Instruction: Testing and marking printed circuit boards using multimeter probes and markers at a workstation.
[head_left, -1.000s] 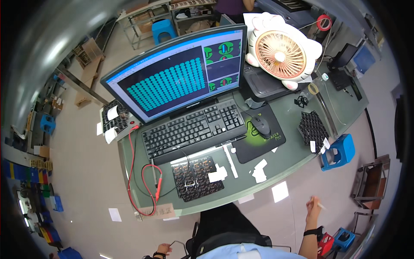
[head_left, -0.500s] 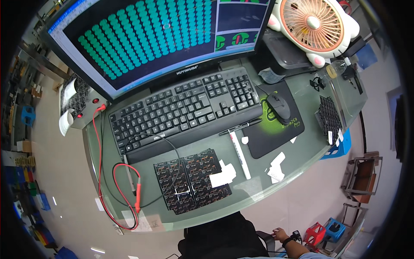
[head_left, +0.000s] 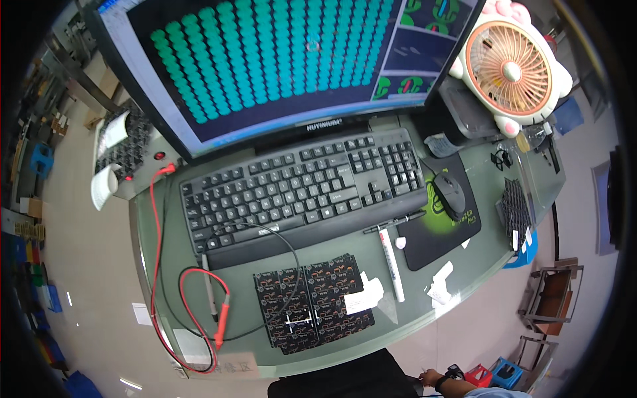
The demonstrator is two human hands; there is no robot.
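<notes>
My right hand [head_left: 431,379], with a dark watch on its wrist, hangs low at the bottom edge, below the desk's front rim [head_left: 411,326]; it touches nothing that I can see and its fingers are too small to read. My left hand is out of sight. Nearest on the desk lies a black circuit board panel [head_left: 312,302] with a white label [head_left: 363,298]. A red probe [head_left: 221,325] and a black probe [head_left: 209,292] lie to its left, their leads looping across the glass.
Behind the panel sit a black keyboard [head_left: 305,186] and a monitor [head_left: 279,60] showing rows of teal dots. A mouse [head_left: 451,192] rests on a black-green pad [head_left: 438,235]; a white marker [head_left: 391,265], a peach desk fan [head_left: 511,69] and another dark board [head_left: 514,212] lie right.
The view has dropped closer to the desk, so the panel and keyboard look larger. My right hand has moved left along the bottom edge.
</notes>
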